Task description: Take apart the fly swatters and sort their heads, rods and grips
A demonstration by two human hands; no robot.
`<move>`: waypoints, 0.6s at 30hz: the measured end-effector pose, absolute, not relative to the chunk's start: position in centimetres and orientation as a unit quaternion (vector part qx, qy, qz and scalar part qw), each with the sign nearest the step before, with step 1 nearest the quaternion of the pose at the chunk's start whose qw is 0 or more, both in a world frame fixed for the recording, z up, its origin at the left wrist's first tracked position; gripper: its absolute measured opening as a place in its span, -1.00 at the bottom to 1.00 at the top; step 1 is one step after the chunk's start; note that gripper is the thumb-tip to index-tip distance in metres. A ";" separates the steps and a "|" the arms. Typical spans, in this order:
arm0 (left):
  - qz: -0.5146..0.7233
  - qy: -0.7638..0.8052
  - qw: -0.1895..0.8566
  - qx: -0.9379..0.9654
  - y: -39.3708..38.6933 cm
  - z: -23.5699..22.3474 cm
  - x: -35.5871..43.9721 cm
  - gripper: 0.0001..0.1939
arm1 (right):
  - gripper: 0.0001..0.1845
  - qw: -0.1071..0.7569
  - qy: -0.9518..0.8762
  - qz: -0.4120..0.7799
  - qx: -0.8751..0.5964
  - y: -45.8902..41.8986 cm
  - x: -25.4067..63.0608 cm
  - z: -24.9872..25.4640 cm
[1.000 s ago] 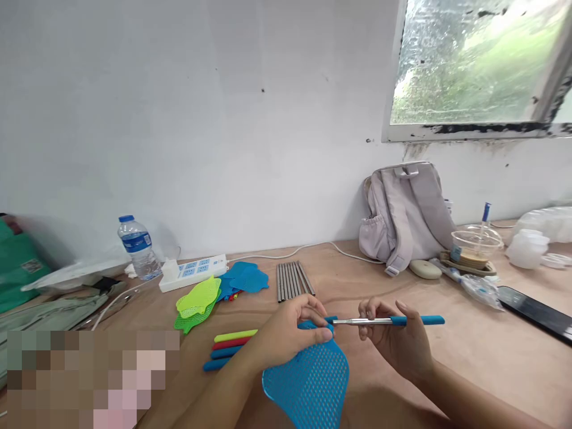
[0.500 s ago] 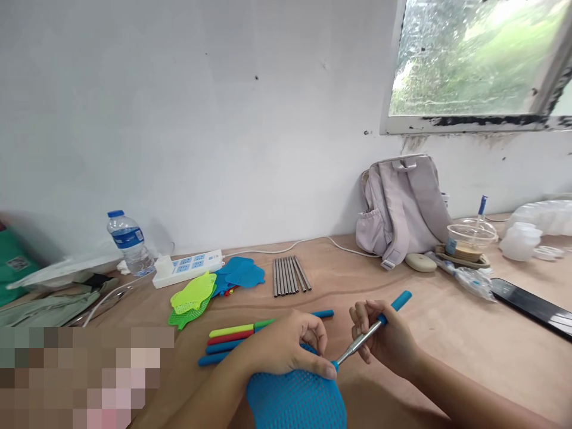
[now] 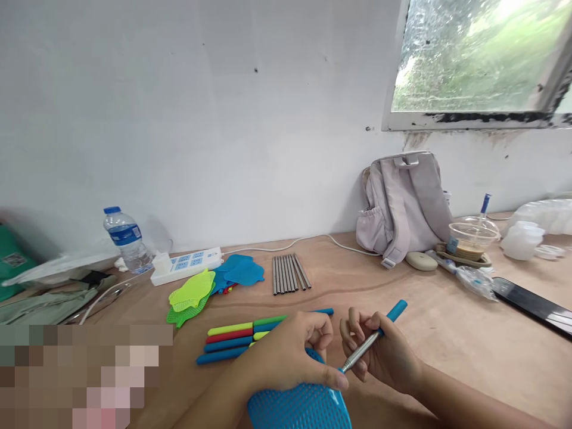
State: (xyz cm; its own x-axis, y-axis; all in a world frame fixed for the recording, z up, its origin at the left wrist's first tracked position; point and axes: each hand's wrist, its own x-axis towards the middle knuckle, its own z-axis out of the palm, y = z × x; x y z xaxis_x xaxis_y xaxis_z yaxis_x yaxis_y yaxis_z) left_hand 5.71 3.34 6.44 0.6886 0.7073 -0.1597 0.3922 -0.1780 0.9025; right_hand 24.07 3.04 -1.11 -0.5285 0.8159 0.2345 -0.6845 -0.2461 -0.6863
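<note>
A blue fly swatter (image 3: pixel 300 405) lies across my two hands, its mesh head low and toward me. My left hand (image 3: pixel 297 351) is closed on the neck of the head, thumb along the top edge. My right hand (image 3: pixel 384 351) grips the swatter where its metal rod (image 3: pixel 360 353) meets the blue handle (image 3: pixel 395 311), which points up and to the right. Several coloured handles (image 3: pixel 230 341) in yellow, red, green and blue lie beyond my left hand, partly hidden by it. Farther back rests a row of metal rods (image 3: pixel 288 275).
Loose yellow-green swatter heads (image 3: pixel 192 292) and blue ones (image 3: pixel 243 271) are piled by a white power strip (image 3: pixel 187 265). A water bottle (image 3: pixel 127 238) stands at left. Along the right are a backpack (image 3: pixel 404 202), a drink cup (image 3: pixel 472 238) and a black phone (image 3: pixel 531 304).
My left hand and the swatter head have shifted slightly right and down. My right hand has moved a little left, bringing the hands closer; less rod shows between them.
</note>
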 end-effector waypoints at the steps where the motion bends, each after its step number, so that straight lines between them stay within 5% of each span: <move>1: 0.143 0.367 0.523 0.756 3.2 6.5 5.8 -0.57 | -0.77 0.473 -0.384 0.789 -0.081 3.0 24.0 -1.3; 13: 0.119 0.384 0.512 0.759 1.9 5.9 6.6 -0.55 | -0.77 0.471 -0.389 0.790 -0.054 2.6 24.0 -2.7; 18: 0.155 0.392 0.355 0.835 1.9 5.9 7.0 -0.53 | -0.78 0.434 -0.467 0.766 -0.082 3.9 26.1 -1.0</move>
